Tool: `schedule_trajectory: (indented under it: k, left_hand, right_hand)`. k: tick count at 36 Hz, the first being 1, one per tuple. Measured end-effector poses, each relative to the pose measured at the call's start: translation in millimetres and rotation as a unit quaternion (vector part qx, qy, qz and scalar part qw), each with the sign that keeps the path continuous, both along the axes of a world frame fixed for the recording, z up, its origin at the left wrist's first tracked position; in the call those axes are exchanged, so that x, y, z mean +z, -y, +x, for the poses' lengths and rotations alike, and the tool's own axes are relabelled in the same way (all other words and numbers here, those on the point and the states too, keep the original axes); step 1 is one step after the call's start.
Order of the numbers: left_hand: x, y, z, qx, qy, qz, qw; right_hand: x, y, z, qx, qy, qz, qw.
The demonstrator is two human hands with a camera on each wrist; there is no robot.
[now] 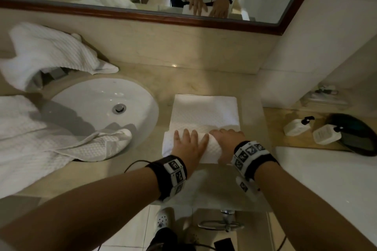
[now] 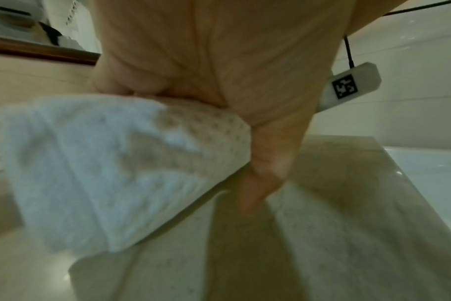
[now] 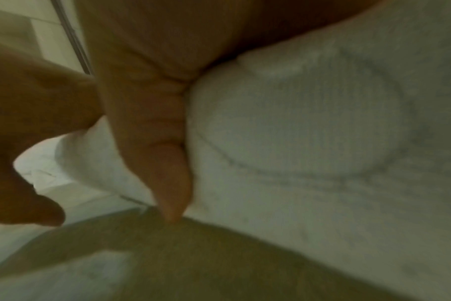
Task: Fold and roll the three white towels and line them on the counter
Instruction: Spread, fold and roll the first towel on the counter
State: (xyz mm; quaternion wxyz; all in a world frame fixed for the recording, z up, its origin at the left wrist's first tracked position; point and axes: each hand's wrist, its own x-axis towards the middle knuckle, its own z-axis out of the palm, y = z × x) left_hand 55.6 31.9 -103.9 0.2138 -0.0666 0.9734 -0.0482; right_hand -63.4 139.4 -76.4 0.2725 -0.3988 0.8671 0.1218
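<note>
Left hand (image 1: 188, 145) is lying flat on the rolled near end of the folded white towel (image 1: 205, 112), fingers straight and spread, pressing the roll and gripping nothing. Right hand (image 1: 228, 140) is lying on the same roll just at 3 o'clock of the left one, palm down over the cloth; in the right wrist view its thumb (image 3: 168, 163) is pressing against the side of the roll, and I cannot tell whether its fingers are curling round the cloth.

Taking the rest from largest down: the beige counter (image 1: 183, 79) is stretching across the scene beneath a wood-framed mirror (image 1: 224, 18) at 12 o'clock, which is reflecting both hands. At 9 o'clock a loose white towel (image 1: 30, 142) is sprawling over the counter with one corner hanging into the round white sink (image 1: 91, 98). At 10 o'clock another crumpled white towel (image 1: 51, 51) is lying heaped behind the sink. The folded towel itself is sitting on the counter at 3 o'clock of the sink, its flat part stretching away toward 12 o'clock and its rolled part lying nearest the person. At 3 o'clock, well apart from the towel, two small white pump bottles (image 1: 296, 126) are lying on their sides beside a dark rounded object (image 1: 355, 134). Both wrists are wearing black bands (image 1: 173, 173) with patterned markers.
</note>
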Motion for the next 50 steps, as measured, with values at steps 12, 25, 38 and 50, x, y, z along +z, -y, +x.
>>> schedule_trajectory:
  k: [12,25,38,50]
  left_hand:
    - [45,13,-46,0.03,0.093,0.164,0.982]
    - [45,12,-52,0.079,0.184,0.157,0.967]
    - [20,-28,15,-0.042,0.037,0.039,0.998]
    - [18,-3,-33,-0.001,0.018,0.08,0.997]
  right_hand:
    - [6,-17,11,0.0,-0.057,-0.005,0.998]
    - [1,-22,29,-0.001,-0.069,-0.029,0.997]
    - [20,9,-3,-0.048,0.109,0.059,0.991]
    - [10,-3,20,-0.049,-0.022,-0.005,0.999]
